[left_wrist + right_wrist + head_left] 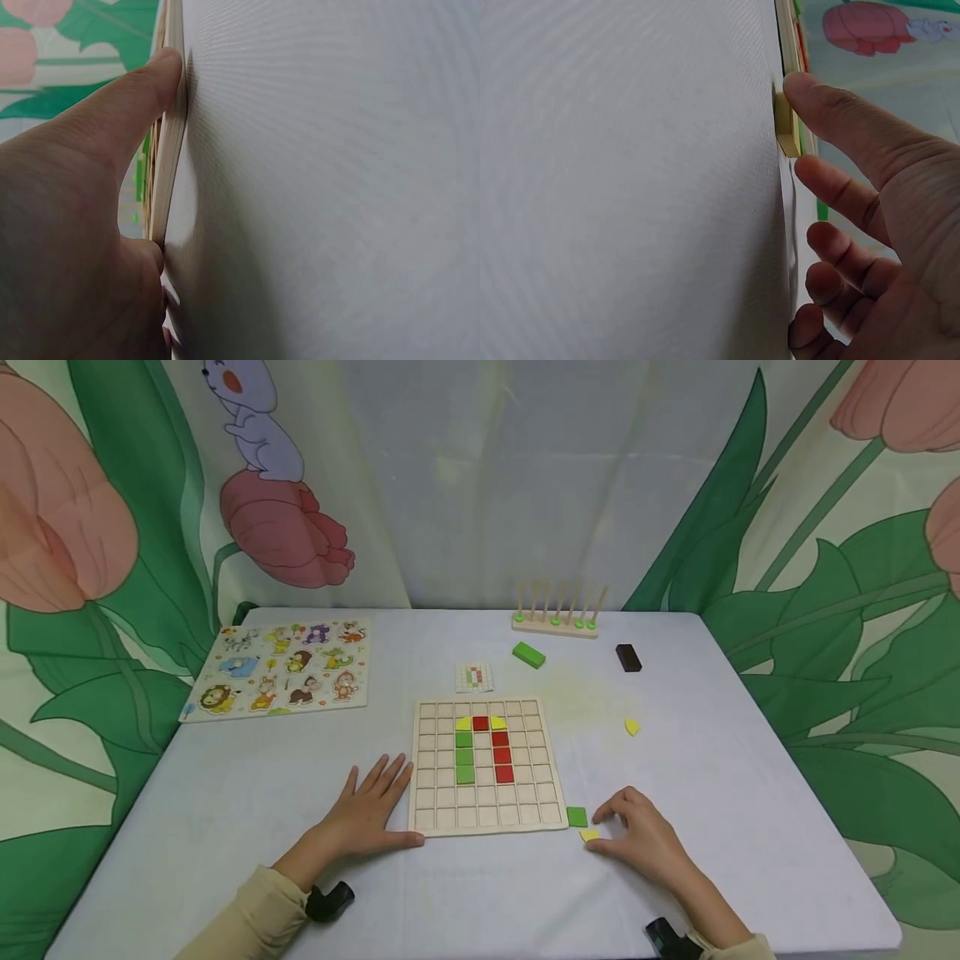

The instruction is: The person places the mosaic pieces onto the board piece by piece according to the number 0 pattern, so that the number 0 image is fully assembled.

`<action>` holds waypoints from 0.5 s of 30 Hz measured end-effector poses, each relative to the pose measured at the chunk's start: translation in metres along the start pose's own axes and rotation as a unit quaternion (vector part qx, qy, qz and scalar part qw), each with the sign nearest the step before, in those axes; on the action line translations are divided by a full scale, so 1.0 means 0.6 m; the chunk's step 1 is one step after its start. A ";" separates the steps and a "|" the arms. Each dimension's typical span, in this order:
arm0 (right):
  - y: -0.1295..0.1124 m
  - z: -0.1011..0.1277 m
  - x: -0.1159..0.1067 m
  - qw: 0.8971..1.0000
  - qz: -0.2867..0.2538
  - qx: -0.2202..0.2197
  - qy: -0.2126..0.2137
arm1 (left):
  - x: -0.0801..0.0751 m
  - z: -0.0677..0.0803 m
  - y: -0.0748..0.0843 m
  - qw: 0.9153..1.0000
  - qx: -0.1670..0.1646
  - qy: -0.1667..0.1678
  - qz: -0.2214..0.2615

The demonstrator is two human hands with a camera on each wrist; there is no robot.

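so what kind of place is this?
Probably a staged play or recording corner, not a real room: a table backed by flower-print curtains, with children's toys on it, a grid board, an animal puzzle and a peg rack.

A pale grey-white table [247, 793] carries a square wooden grid board [487, 766] near its front middle. Just right of the board's lower corner lie a small green square tile [577, 816] and a yellow piece [589, 835]. Farther back sit a small pattern card [474, 677], a green block [528, 654], a dark brown block [628, 657], a wooden peg rack [557, 617] and, at left, an animal puzzle board [281, 669]. Another yellow piece [632, 727] lies at right.
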State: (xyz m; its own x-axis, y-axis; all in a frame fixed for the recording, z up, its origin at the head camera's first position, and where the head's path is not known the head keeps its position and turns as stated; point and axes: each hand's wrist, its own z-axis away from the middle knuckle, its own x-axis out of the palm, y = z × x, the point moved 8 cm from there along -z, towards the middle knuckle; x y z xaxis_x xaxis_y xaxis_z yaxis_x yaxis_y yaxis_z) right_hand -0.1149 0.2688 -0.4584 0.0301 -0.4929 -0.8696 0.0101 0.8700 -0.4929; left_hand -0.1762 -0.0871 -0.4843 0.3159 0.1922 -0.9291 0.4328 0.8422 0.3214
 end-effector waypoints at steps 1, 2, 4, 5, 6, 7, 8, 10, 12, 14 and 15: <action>-0.001 0.001 0.000 1.000 0.000 -0.001 -0.001 | 0.000 0.000 0.000 1.000 0.000 -0.001 0.001; -0.001 0.002 0.000 1.000 0.000 -0.003 -0.001 | 0.001 0.000 0.000 1.000 0.000 -0.003 0.000; -0.003 0.003 -0.001 1.000 0.000 -0.009 0.005 | 0.001 0.000 0.001 1.000 0.001 -0.003 -0.002; -0.003 0.003 -0.001 1.000 -0.002 -0.012 0.009 | 0.000 0.000 0.001 1.000 0.003 0.000 -0.003; -0.003 0.003 -0.002 1.000 -0.003 -0.015 0.013 | 0.000 0.000 0.001 1.000 0.002 -0.001 -0.006; -0.004 0.003 -0.003 1.000 -0.003 -0.019 0.016 | 0.000 0.000 0.002 1.000 0.003 0.000 -0.006; -0.004 0.003 -0.003 1.000 -0.003 -0.021 0.018 | -0.001 0.000 0.003 1.000 0.005 0.002 -0.007; -0.004 0.003 -0.004 0.999 -0.003 -0.025 0.020 | -0.002 0.000 0.003 1.000 0.006 0.003 -0.007; -0.004 0.003 -0.004 0.999 0.001 -0.027 0.019 | -0.002 0.000 0.004 1.000 0.005 0.002 -0.006; -0.006 0.004 -0.005 0.999 0.012 -0.028 0.019 | -0.002 0.000 0.004 1.000 0.005 0.001 -0.007; -0.007 0.004 -0.006 0.999 0.017 -0.029 0.019 | -0.001 0.000 0.004 1.000 0.005 0.000 -0.006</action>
State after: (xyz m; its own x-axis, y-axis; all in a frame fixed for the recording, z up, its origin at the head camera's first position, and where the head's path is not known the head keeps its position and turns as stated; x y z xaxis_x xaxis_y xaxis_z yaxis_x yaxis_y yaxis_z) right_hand -0.1126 0.2670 -0.4531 -0.0089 -0.4631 -0.8863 -0.0479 0.8855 -0.4622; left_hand -0.1756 -0.0852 -0.4827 0.3106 0.1811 -0.9331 0.4448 0.8399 0.3111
